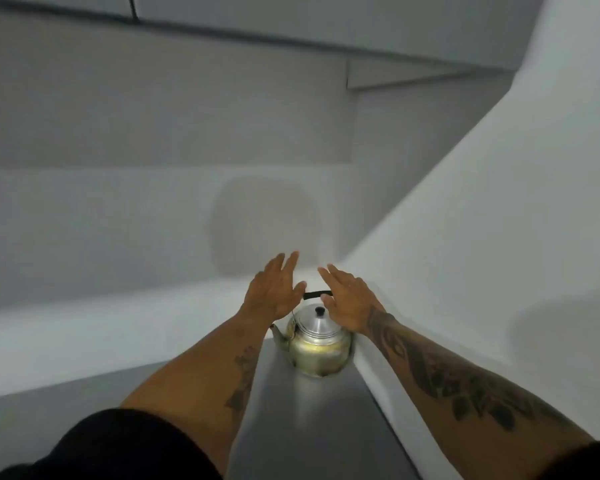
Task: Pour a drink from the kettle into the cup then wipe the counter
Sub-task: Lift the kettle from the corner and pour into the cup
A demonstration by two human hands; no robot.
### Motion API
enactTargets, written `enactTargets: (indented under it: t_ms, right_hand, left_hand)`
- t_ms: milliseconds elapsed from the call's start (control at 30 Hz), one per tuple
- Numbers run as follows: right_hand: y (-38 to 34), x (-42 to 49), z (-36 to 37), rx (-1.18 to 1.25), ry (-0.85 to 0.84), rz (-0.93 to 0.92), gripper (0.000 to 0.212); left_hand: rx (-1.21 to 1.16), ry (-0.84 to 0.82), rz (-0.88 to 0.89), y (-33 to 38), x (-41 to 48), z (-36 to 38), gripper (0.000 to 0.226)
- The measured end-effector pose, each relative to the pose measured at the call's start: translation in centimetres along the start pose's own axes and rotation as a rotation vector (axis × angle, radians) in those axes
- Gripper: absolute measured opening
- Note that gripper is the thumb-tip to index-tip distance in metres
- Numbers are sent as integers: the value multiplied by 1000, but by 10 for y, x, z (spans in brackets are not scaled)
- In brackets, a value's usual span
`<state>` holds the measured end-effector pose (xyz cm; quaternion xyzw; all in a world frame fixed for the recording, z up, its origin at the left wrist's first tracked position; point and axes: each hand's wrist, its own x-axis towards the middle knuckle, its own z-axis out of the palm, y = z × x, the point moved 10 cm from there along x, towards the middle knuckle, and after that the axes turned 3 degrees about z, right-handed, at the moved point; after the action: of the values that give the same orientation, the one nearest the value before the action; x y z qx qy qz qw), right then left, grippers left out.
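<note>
Grey counter point(326, 427), kettle point(317, 344), open hands above

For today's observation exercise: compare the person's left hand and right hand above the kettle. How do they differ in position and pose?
The left hand is over the kettle's spout side; the right hand is over the side by the wall. The left hand's fingertips reach higher in the picture than the right hand's. The left thumb is at one end of the black handle, the right thumb at the other. Both are open, fingers extended, holding nothing.
</note>
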<state>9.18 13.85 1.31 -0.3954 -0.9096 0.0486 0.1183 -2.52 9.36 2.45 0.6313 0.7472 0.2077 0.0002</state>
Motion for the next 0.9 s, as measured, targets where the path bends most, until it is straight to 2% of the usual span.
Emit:
enactTargets:
  t_ms: [133, 233, 367, 433, 500, 600, 767, 900]
  right_hand:
    - [26, 33, 37, 2, -92, 30, 64]
    - [42, 56, 67, -1, -150, 32, 67]
    - [58, 77, 92, -40, -164, 11, 62]
    - [61, 84, 96, -49, -114, -17, 49]
    - [61, 90, 96, -18, -76, -35, 33]
    - [62, 97, 99, 39, -118, -33, 20]
    - [56, 98, 96, 172, -217, -45, 6]
    - [40, 89, 84, 263, -179, -66, 7]
  left_hand:
    - [-34, -80, -70, -5, 28, 45, 64]
    - [-62, -177, -121, -12, 45, 87, 71]
    - [-55, -254, -124, -13, 62, 124, 78]
    - [-49, -246, -120, -14, 68, 135, 70]
    - [-24, -168, -116, -15, 73, 136, 50]
    - [-34, -129, -119, -18, 78, 129, 25]
    - [-112, -163, -152, -28, 79, 112, 21]
    - [-224, -185, -154, -38, 64, 96, 17]
